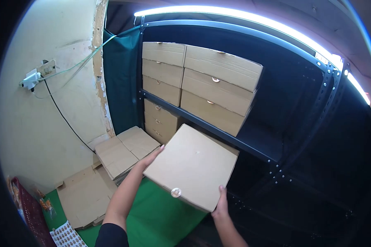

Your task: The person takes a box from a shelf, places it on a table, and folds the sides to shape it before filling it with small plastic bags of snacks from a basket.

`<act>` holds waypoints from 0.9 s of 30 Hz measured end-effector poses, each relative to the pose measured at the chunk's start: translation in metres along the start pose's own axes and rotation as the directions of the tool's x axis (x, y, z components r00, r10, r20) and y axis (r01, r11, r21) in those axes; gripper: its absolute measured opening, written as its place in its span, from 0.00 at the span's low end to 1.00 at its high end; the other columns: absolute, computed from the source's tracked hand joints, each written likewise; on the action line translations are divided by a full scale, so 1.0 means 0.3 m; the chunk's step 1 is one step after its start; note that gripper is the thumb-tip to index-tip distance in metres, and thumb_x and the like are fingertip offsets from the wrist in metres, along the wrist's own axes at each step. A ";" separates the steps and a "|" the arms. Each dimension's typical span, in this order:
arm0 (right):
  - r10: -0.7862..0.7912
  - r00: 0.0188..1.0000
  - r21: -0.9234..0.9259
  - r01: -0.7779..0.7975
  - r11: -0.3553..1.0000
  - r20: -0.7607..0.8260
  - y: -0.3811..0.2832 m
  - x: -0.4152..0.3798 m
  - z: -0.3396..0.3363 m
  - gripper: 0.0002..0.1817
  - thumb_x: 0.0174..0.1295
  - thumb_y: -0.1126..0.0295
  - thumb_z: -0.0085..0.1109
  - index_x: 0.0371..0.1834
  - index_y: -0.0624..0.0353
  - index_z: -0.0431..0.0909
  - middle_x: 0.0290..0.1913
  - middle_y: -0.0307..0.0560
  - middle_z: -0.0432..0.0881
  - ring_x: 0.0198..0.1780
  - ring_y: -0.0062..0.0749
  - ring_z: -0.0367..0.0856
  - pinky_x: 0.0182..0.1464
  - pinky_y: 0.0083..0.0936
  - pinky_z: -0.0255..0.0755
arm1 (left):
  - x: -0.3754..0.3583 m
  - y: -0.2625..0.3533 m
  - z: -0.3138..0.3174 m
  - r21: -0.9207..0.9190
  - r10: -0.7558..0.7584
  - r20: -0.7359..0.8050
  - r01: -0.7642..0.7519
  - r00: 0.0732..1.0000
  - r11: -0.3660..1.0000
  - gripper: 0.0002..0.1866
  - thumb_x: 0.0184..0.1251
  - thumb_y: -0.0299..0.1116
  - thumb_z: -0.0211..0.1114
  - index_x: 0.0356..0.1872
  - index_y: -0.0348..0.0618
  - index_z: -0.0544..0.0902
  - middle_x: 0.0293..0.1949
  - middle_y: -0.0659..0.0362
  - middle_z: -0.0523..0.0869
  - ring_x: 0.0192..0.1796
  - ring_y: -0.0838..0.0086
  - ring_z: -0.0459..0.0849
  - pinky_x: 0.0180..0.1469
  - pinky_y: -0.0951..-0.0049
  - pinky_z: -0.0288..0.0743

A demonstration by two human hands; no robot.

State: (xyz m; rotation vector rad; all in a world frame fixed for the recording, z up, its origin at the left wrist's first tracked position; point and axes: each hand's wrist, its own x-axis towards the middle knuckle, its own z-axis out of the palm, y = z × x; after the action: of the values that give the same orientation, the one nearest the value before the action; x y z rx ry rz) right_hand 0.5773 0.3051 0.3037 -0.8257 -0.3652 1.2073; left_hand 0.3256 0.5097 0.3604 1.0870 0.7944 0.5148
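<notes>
A closed cardboard box (193, 162) with a round sticker (176, 192) on its front edge is held up, tilted, before the shelf. My left hand (153, 157) grips its left side, fingers partly hidden behind it. On the right side, my right hand (221, 205) clasps the near corner with the thumb along the edge. Behind the held box, a stack of boxes (158, 121) with round stickers stands on the lower level. More closed boxes (218, 84) are piled in two columns on the shelf above.
Flattened cardboard (125, 150) lies stacked at the left, with another flat carton (84, 197) in front on the green surface (160, 214). A sticker sheet (66, 235) and a maroon basket (27, 201) are at lower left. A dark metal shelf beam (202, 120) crosses ahead. A cable hangs from the wall plug (31, 80).
</notes>
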 end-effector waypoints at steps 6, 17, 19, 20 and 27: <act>-0.002 0.996 -0.099 -0.006 0.995 -0.085 0.144 -0.153 -0.022 0.32 0.63 0.63 0.42 0.69 0.49 0.42 0.65 0.52 0.56 0.65 0.42 0.57 0.64 0.40 0.56 | -0.111 -0.179 -0.059 0.022 -0.068 -0.114 0.071 0.991 0.997 0.38 0.65 0.64 0.40 0.63 0.41 0.66 0.60 0.51 0.70 0.59 0.64 0.71 0.61 0.68 0.64; -0.041 0.999 -0.051 0.041 0.998 0.001 -0.037 -0.029 0.097 0.32 0.64 0.59 0.43 0.68 0.54 0.45 0.62 0.54 0.59 0.63 0.43 0.61 0.62 0.39 0.60 | -0.044 0.071 -0.007 -0.031 -0.017 -0.138 0.013 0.990 0.999 0.38 0.63 0.64 0.44 0.61 0.40 0.68 0.59 0.50 0.71 0.58 0.65 0.72 0.59 0.68 0.65; -0.066 0.998 -0.049 0.066 0.997 0.000 -0.059 0.034 0.073 0.31 0.64 0.59 0.43 0.68 0.54 0.46 0.62 0.54 0.59 0.63 0.43 0.61 0.62 0.39 0.60 | 0.061 0.092 -0.031 0.067 0.056 -0.041 -0.054 0.998 0.996 0.39 0.63 0.65 0.42 0.62 0.40 0.66 0.60 0.50 0.70 0.59 0.65 0.72 0.59 0.68 0.65; -0.087 0.996 -0.044 0.087 0.995 -0.008 -0.073 0.056 0.066 0.31 0.64 0.58 0.43 0.68 0.54 0.47 0.62 0.54 0.59 0.63 0.43 0.61 0.62 0.39 0.61 | 0.091 0.110 -0.023 0.069 0.066 -0.040 -0.063 0.997 0.996 0.39 0.63 0.65 0.42 0.62 0.40 0.66 0.60 0.50 0.70 0.59 0.65 0.72 0.59 0.68 0.65; -0.020 1.000 -0.002 0.020 1.000 -0.012 -0.218 0.264 0.084 0.31 0.60 0.51 0.47 0.61 0.62 0.61 0.56 0.51 0.70 0.57 0.42 0.70 0.57 0.36 0.65 | 0.264 0.173 -0.047 -0.167 0.126 0.083 -0.111 0.989 0.980 0.38 0.64 0.63 0.42 0.64 0.42 0.63 0.63 0.55 0.67 0.63 0.67 0.67 0.64 0.68 0.59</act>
State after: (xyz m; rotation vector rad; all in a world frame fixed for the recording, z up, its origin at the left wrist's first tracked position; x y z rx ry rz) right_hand 0.6321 0.3798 0.3547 -0.8288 -0.3644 1.1834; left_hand 0.3644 0.5952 0.3801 1.0040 0.5976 0.6139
